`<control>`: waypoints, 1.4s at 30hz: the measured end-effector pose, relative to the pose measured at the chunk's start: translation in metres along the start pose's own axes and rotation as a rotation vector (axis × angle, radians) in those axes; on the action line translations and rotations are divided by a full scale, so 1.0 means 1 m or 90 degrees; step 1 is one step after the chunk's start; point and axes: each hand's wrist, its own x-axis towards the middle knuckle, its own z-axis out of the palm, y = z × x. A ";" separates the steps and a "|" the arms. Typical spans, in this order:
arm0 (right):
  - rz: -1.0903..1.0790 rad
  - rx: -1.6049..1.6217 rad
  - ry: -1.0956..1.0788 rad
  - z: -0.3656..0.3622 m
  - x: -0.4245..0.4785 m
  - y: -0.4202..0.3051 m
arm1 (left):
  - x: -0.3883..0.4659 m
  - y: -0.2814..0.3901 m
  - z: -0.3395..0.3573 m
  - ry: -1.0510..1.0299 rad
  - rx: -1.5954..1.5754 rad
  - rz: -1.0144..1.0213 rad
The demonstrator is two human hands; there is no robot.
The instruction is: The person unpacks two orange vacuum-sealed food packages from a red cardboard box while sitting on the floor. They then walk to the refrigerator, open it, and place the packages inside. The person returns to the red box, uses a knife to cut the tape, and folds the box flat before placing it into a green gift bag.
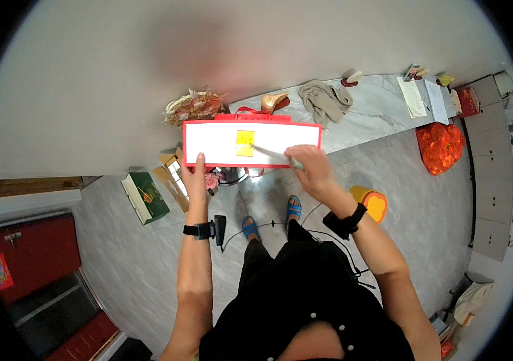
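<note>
My left hand [196, 179] grips the lower left corner of a white panel with a red border [220, 158], its thumb on the front face. The panel looks like one side of a red bag or box, with red material along its top edge. A yellow note [244, 143] bearing writing lies at the panel's middle. My right hand [313, 169], at the panel's lower right, holds a slim pen-like tool [272, 153] whose tip points at the note. The tool is blurred, so its exact kind is unclear.
Behind stands a marble-topped counter [374, 108] with a grey cloth [326, 99], a gold ornament [274, 101] and papers [412, 97]. Dried flowers [195, 107] are at its left. On the floor are a green box [147, 197], an open cardboard box [170, 182], a yellow container [369, 203] and a red bag [440, 146].
</note>
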 end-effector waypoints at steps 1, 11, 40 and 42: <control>0.010 -0.003 0.007 -0.008 0.003 0.007 | -0.006 0.008 0.009 0.004 0.096 0.006; 0.022 -0.132 -0.203 -0.054 0.034 0.016 | -0.059 0.017 0.037 0.044 0.390 0.219; -0.165 -0.475 -0.370 -0.058 0.087 -0.038 | -0.046 0.052 0.057 -0.016 0.620 0.428; -0.179 -0.475 -0.378 -0.057 0.089 -0.039 | -0.045 0.053 0.058 -0.015 0.612 0.429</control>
